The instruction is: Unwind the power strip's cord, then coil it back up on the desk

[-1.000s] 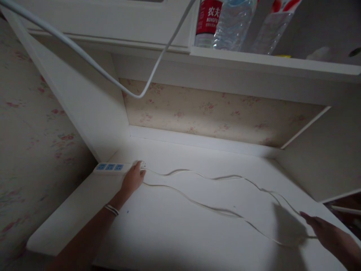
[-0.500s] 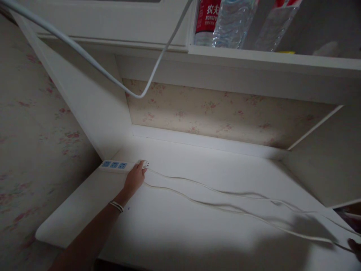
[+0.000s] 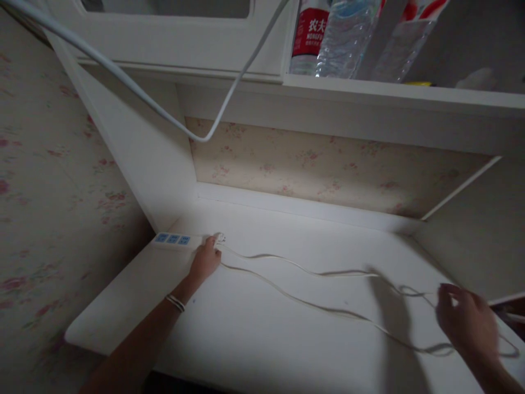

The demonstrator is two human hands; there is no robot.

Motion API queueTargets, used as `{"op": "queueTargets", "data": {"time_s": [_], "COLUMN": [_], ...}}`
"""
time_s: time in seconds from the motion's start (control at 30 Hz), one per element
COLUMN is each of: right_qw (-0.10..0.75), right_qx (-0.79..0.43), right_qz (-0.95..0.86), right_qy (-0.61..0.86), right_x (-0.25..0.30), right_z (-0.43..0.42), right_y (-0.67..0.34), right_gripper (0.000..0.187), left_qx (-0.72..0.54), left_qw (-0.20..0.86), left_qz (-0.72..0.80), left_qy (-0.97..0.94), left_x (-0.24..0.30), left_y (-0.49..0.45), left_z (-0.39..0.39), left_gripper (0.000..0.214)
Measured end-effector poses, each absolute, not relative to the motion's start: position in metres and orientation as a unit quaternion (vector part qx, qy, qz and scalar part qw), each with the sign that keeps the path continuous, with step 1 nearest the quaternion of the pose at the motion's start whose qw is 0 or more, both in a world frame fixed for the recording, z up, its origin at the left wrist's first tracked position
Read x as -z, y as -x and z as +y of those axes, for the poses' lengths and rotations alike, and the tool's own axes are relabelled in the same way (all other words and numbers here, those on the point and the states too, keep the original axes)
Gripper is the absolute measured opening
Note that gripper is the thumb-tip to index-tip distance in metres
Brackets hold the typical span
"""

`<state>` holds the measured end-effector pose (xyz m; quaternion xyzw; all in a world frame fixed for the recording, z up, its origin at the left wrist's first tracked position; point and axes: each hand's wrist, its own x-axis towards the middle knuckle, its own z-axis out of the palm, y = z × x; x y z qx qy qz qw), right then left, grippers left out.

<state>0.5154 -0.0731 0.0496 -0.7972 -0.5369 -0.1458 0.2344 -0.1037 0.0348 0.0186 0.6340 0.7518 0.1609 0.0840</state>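
A white power strip (image 3: 196, 242) with blue socket faces lies along the left part of the white desk. At its right end my left hand (image 3: 206, 259) is closed round a white plug (image 3: 221, 238), whose dark prongs show beyond my fingers. The white cord (image 3: 283, 293) runs rightward over the desk in two wavy strands. Over the right side, my right hand (image 3: 467, 320) is curled with thumb and fingers pinched on the cord, slightly blurred. Near its wrist a loop of cord sticks out.
A thick white cable (image 3: 200, 138) hangs in a bend close to the camera. Above the desk (image 3: 279, 350) is a shelf (image 3: 389, 90) with plastic bottles (image 3: 348, 38). Side panels and a flowered wall (image 3: 307, 161) enclose the desk.
My right hand has come in from the right edge over the desk, and the cord's right part has shifted into loops. My left hand stays at the plug. The view has shifted slightly.
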Motion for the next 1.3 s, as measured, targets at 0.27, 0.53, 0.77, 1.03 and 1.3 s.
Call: {"op": "queueTargets", "data": {"time_s": [0.27,0.53,0.77,1.03,1.3], "right_qw": [0.211,0.164,0.148,0.271,0.295], "right_qx": [-0.274,-0.201,-0.144,-0.137,-0.166], "right_qz": [-0.743,-0.801,-0.774,-0.834,-0.858], "right_qy": [0.573,0.540,0.598,0.461,0.386], "right_x": [-0.039,-0.031,-0.017,-0.033,-0.082], "right_z": [-0.057,-0.018,0.010,0.030,0.043], "right_y": [-0.298,-0.159,-0.113,-0.102,-0.063], "right_gripper": [0.034,0.027,0.042,0.047,0.050], "left_qx": [-0.135,-0.095,-0.113,-0.093,-0.178], "left_qw": [0.109,0.047,0.029,0.065,0.052], "left_qz": [0.679,0.695,0.676,0.672,0.619], "left_qy": [-0.713,-0.711,-0.728,-0.732,-0.763], "left_x": [-0.026,-0.029,-0.027,-0.033,-0.043], "left_y": [0.082,0.090,0.095,0.095,0.088], "left_z": [0.033,0.021,0.023,0.030,0.029], "left_gripper": [0.056,0.047,0.048,0.044,0.029]}}
